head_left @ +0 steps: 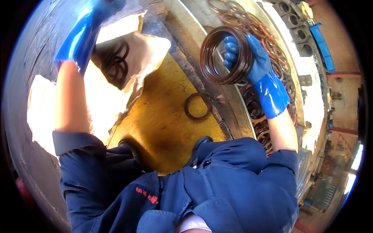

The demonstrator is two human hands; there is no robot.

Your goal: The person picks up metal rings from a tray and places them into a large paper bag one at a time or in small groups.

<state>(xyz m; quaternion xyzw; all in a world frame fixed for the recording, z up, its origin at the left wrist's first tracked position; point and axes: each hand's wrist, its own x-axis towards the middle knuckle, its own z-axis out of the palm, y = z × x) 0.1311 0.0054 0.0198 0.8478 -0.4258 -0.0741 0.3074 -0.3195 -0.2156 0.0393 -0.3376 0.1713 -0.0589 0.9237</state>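
Note:
My right hand [259, 64] wears a blue rubber glove and is closed around a stack of brown rings [244, 64]. Its fingers pass through the rings' middle, and the stack is held above a long trough's edge. At the upper left my left hand [107, 6], in a matching glove, reaches over the far side of an opened pale paper sack [153, 48]. Its fingers are cut off by the picture's edge. Dark rings [118, 64] lie in a heap inside the sack.
One loose ring [187, 106] lies on the yellow floor [155, 105] between sack and trough. Many more brown rings [252, 21] fill the trough on the right. Beyond it are grey metal blocks with round holes [301, 35] and a flat blue piece [322, 46].

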